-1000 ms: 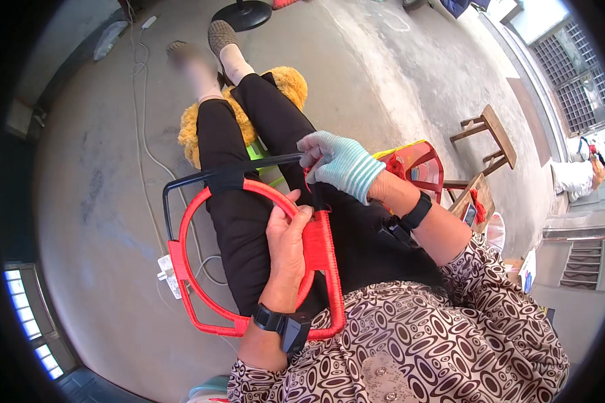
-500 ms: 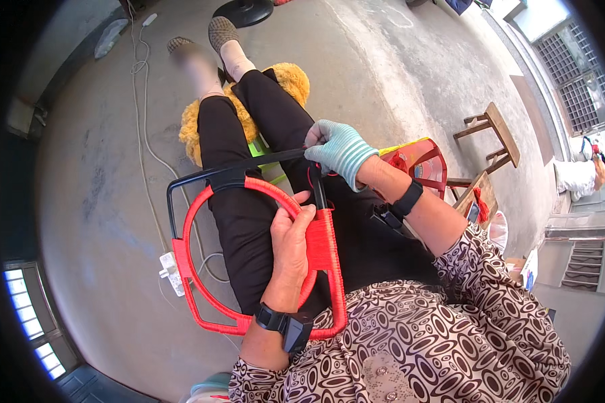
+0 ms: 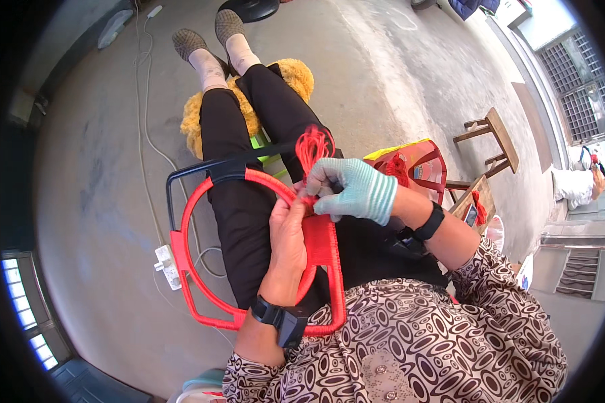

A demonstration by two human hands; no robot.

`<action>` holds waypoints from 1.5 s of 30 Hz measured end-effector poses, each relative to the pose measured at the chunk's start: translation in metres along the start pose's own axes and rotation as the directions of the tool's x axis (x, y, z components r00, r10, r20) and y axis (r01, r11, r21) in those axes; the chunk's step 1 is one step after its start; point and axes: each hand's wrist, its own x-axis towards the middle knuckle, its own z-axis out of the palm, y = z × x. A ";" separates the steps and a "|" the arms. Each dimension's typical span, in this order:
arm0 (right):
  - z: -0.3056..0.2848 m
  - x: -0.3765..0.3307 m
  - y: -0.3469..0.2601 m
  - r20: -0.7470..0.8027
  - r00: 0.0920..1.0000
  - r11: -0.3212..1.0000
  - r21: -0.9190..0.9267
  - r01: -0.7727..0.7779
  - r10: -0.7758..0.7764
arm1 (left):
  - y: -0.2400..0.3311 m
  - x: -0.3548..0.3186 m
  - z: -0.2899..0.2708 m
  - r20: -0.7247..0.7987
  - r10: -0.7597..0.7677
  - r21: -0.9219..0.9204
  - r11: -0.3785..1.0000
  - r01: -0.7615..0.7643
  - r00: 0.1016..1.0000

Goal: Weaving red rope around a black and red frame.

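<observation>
A frame with a ring inside it rests across my lap, mostly wrapped in red cord. Its far bar and far left corner are bare black. My bare left hand grips it where the ring meets the right side, thumb on top. My right hand, in a striped light-blue glove, is closed just beyond the wide red wrapped patch, its fingertips close to my left thumb. A looped bundle of red cord sticks up from the right fingers. The cord's exact path between the fingers is hidden.
Right of my legs stand a red container with cord in it and a wooden stool. A yellow plush thing lies under my lower legs. On the floor at left are a white power strip and its cable.
My right hand has come nearer and slightly right from the frame's far right corner. The red cord bundle now shows above its fingers. My left hand keeps its grip.
</observation>
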 end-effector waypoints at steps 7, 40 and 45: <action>-0.024 -0.002 0.031 -0.210 0.882 0.803 0.539 -0.255 0.421 | -0.003 0.002 -0.009 -0.024 0.078 0.153 0.985 -0.074 0.997; -0.006 -0.021 0.032 -0.100 0.887 0.775 -0.536 0.335 -0.452 | 0.003 -0.008 0.001 0.044 -0.050 0.173 0.984 0.042 0.998; -0.020 -0.033 0.015 -0.313 0.820 0.805 -0.529 0.267 -0.478 | 0.006 -0.010 -0.002 0.026 -0.106 0.191 0.977 0.099 0.994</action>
